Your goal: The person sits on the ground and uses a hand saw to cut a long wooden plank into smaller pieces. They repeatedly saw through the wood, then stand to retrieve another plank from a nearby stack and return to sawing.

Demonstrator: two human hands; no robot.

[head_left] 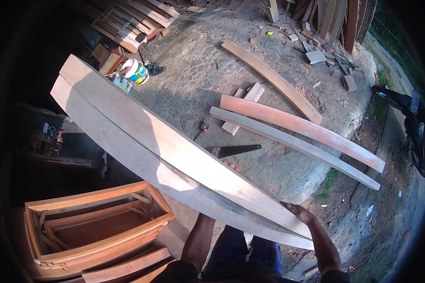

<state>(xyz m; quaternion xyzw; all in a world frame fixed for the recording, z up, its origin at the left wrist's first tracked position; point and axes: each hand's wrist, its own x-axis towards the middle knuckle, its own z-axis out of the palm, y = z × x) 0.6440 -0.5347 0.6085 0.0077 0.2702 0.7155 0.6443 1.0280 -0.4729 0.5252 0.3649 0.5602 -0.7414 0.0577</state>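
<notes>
Two long pale wooden planks lie together across my arms, running from the upper left down to the lower right. The far plank (pixel 170 137) rests against the near plank (pixel 123 146), whose outer edge is curved; a dark seam runs between them. My left hand (pixel 231 166) reaches beneath both, and only its fingertips show past the far edge, so it holds them from below. Near the right-hand end, my right hand (pixel 299 213) is closed around the far plank's edge, fingers on top. The rest of the left hand is hidden under the wood.
A handsaw (pixel 233 150) and a tape measure (pixel 204 126) lie on the concrete beyond the planks. Further off are a curved board (pixel 271 78), a reddish board (pixel 302 127) and a pale beam (pixel 293 144). Stacked wooden frames (pixel 99 200) stand lower left; paint buckets (pixel 136 70) stand upper left.
</notes>
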